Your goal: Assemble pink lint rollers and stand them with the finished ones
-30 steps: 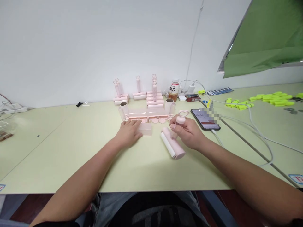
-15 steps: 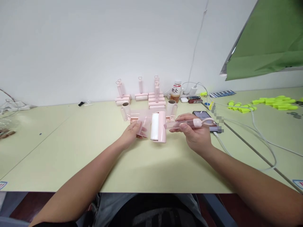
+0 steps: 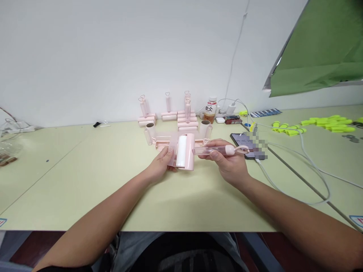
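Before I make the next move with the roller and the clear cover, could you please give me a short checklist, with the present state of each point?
1. Left hand holds the cover: ok.
2. Right hand grips the roller by its handle: ok.
3. White roll sits in the roller's head: ok; whether it is fully seated, cannot tell.
4. Cover closed over the roll: not ok; the cover is at the roll's left side and the white face shows bare.
5. Phone free of the handle's loop: cannot tell; they overlap in this view.
6. Bottle upright and capped: ok.
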`<state>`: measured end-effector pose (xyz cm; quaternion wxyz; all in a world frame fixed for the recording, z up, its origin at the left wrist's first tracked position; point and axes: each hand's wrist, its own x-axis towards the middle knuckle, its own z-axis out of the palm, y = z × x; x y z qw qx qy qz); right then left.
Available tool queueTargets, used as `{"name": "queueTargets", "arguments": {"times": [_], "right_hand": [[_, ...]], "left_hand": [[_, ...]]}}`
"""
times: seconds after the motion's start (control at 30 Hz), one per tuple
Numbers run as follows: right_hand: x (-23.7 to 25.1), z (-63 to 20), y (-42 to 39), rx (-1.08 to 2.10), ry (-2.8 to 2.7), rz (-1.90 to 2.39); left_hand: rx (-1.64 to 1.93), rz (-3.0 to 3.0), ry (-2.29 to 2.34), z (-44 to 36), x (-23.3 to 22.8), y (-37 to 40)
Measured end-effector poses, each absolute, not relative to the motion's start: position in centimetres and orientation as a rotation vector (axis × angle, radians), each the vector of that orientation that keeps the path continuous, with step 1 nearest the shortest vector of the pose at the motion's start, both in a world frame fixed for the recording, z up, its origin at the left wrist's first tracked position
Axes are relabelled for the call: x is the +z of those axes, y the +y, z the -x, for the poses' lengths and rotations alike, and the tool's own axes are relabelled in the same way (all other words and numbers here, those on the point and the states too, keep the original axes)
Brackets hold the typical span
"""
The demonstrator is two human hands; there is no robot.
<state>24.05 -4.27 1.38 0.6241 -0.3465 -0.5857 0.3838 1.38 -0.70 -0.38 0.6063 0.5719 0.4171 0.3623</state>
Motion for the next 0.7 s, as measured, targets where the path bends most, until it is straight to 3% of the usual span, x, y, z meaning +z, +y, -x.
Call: {"name": "queueTargets", "arguments": {"times": [0.7], "right_hand": [[0.97, -24.20, -4.00, 0.966, -1.334, 0.650]], "left_hand": [[0.849, -1.390, 0.911, -1.28, -0.11, -0.80]]}}
